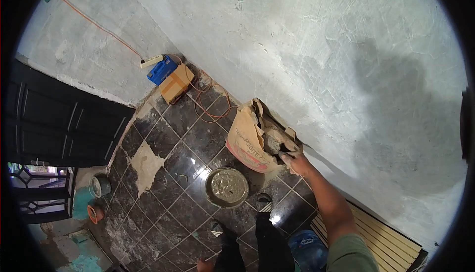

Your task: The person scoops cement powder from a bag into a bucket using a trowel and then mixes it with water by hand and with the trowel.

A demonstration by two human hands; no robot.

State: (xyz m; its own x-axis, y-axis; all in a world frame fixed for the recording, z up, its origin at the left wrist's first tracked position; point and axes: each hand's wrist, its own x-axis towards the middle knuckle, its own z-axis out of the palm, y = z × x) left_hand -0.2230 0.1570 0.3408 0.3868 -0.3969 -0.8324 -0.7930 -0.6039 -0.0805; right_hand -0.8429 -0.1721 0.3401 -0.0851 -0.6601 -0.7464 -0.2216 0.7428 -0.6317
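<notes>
Nearest the camera is a green sleeve (pixel 351 255), the bare right arm (pixel 332 200) stretching from it toward the wall (pixel 316 69). At its end the right hand (pixel 295 163) bends over the torn mouth of a paper sack (pixel 246 134) — whether its fingers are clamped on the edge, on something dark beside them, or on nothing, I cannot tell. The left hand (pixel 205 265) is cut off at the lower edge, near a dark trouser leg (pixel 229 254), and its grip cannot be read either.

The step in hand looks like getting at the greyish contents (pixel 273 141); a next move there would call for a wrist kept clear of the ragged paper — and no tug on the sack.

The sack stands upright on dark floor tiles (pixel 190 146), close to the wall, brown with printing and a red band, its top crumpled. Just beside it sits a round basin (pixel 209 199) of wet grey mix (pixel 227 187).
</notes>
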